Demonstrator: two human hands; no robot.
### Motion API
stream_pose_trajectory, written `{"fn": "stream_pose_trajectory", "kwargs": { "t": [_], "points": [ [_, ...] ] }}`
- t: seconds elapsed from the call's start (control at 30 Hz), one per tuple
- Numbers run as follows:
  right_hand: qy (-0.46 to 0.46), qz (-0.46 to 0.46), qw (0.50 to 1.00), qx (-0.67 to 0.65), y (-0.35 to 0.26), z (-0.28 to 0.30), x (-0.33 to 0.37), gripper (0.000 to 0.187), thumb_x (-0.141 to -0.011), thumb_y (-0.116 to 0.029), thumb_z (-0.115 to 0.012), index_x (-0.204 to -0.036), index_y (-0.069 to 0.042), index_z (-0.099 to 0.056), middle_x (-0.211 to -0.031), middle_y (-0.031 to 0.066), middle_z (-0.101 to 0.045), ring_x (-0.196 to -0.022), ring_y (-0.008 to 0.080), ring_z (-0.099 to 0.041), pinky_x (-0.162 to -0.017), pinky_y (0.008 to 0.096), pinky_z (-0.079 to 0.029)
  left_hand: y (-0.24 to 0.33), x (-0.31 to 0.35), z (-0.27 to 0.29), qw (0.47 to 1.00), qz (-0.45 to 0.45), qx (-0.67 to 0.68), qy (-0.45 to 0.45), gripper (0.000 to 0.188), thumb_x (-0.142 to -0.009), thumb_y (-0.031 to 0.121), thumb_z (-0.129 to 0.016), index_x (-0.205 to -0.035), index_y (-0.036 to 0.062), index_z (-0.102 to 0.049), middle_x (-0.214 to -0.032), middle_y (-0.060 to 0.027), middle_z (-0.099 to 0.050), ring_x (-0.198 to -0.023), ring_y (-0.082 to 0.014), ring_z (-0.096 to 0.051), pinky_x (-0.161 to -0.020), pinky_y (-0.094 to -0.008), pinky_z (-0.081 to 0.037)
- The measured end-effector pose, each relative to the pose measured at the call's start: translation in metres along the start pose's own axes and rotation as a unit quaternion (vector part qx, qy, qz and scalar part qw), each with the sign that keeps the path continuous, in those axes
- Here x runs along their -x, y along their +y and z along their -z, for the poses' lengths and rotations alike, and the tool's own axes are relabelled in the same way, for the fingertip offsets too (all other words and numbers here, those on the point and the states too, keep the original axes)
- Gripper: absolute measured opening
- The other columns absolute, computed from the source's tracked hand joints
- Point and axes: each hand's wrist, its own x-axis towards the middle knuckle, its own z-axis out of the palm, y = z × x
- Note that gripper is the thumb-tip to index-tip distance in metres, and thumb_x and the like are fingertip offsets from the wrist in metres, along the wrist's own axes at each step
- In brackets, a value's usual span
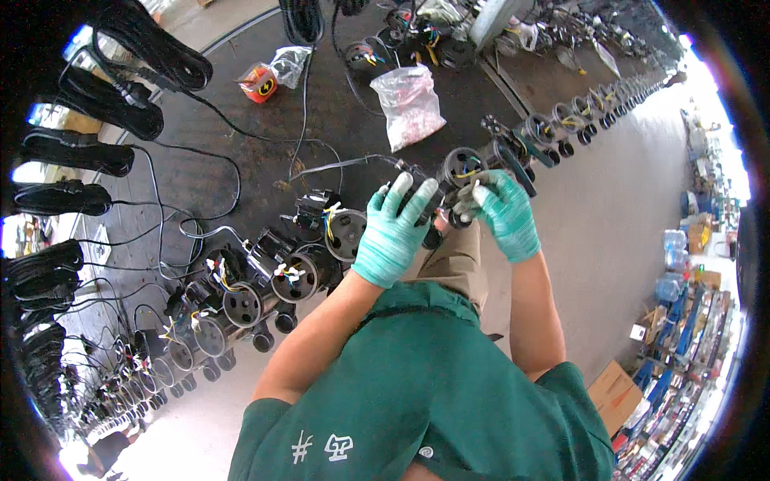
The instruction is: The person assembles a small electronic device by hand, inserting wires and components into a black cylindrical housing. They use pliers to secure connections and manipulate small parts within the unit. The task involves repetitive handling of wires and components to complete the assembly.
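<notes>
Plainly, the left hand [395,232] is laid over a black motor unit [417,175] at the near edge of the table [233,176], its fingers reaching forward across the top; whether it grips or only steadies the unit I cannot tell. The right hand [512,216] is beside it, fingers curled in and tips drawn together near the unit's side; what they pinch, if anything, is hidden. Both wear teal gloves with greyish fingertips. Taking the hands as the clock's centre and twelve as straight ahead, a grey cable [345,164] runs from the unit toward ten. Just ahead, at about twelve, stands a round black housing [464,166] with holes in its face. A clear bag of small pale pieces [411,112] lies toward eleven, and a red and orange packet [258,84] farther off at ten. Similar motor units [297,276] line the table's edge toward eight, wires poking from them, and another row [571,120] stretches toward two. Bundled black cables [68,152] hang or lie near nine, while a cardboard box [616,398] sits between four and five.
</notes>
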Motion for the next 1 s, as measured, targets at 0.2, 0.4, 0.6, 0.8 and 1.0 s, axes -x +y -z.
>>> {"fn": "stream_pose_trajectory", "kwargs": {
  "t": [0.2, 0.4, 0.6, 0.8, 1.0],
  "points": [
    [0.073, -0.009, 0.996, 0.057, 0.058, -0.017, 0.044, 0.021, -0.1, -0.01, -0.07, -0.119, -0.001, -0.065, -0.106, 0.007, -0.07, -0.094, 0.0141, -0.068, -0.082, 0.0301, -0.06, 0.002, 0.002, -0.002, 1.0, 0.005, 0.011, -0.012, 0.036, -0.083, 0.016, -0.078, -0.12, 0.0127, -0.075, -0.16, -0.0002, -0.05, -0.147, -0.0334, -0.044, -0.112, -0.0546, -0.04],
    [0.139, -0.061, 0.988, 0.039, 0.064, -0.036, 0.061, 0.019, -0.095, -0.014, -0.078, -0.109, -0.002, -0.073, -0.099, 0.0037, -0.067, -0.088, 0.0123, -0.065, -0.078, 0.0278, -0.056, 0.002, 0.003, -0.001, 1.0, 0.008, 0.015, -0.017, 0.042, -0.084, 0.015, -0.077, -0.125, 0.0143, -0.074, -0.161, 0.0001, -0.048, -0.148, -0.0337, -0.042, -0.113, -0.055, -0.04],
    [0.141, 0.005, 0.987, 0.08, 0.087, -0.039, 0.063, 0.017, -0.095, -0.01, -0.075, -0.108, 0.001, -0.071, -0.095, 0.0063, -0.066, -0.08, 0.0153, -0.069, -0.069, 0.0294, -0.06, 0.003, 0.003, 0.0, 1.0, 0.01, 0.014, -0.021, 0.044, -0.083, 0.016, -0.079, -0.127, 0.0144, -0.073, -0.162, 0.0004, -0.048, -0.149, -0.0329, -0.042, -0.113, -0.0541, -0.04],
    [0.108, 0.014, 0.994, 0.014, 0.071, -0.055, 0.058, 0.014, -0.1, 0.0, -0.066, -0.115, 0.001, -0.064, -0.103, 0.0091, -0.073, -0.087, 0.0154, -0.073, -0.079, 0.0313, -0.062, 0.003, 0.001, 0.002, 0.999, 0.014, 0.01, -0.03, 0.043, -0.084, 0.015, -0.079, -0.127, 0.0129, -0.073, -0.162, 0.0, -0.049, -0.149, -0.0324, -0.042, -0.113, -0.054, -0.039],
    [0.107, 0.033, 0.992, 0.05, 0.075, -0.06, 0.056, 0.015, -0.099, 0.002, -0.068, -0.114, 0.001, -0.067, -0.102, 0.0093, -0.073, -0.086, 0.0153, -0.073, -0.078, 0.0299, -0.061, 0.003, 0.001, 0.0, 0.999, 0.014, 0.02, -0.021, 0.041, -0.083, 0.014, -0.078, -0.125, 0.0128, -0.074, -0.161, -0.0017, -0.049, -0.149, -0.0343, -0.042, -0.112, -0.0559, -0.039]
  ]
}}
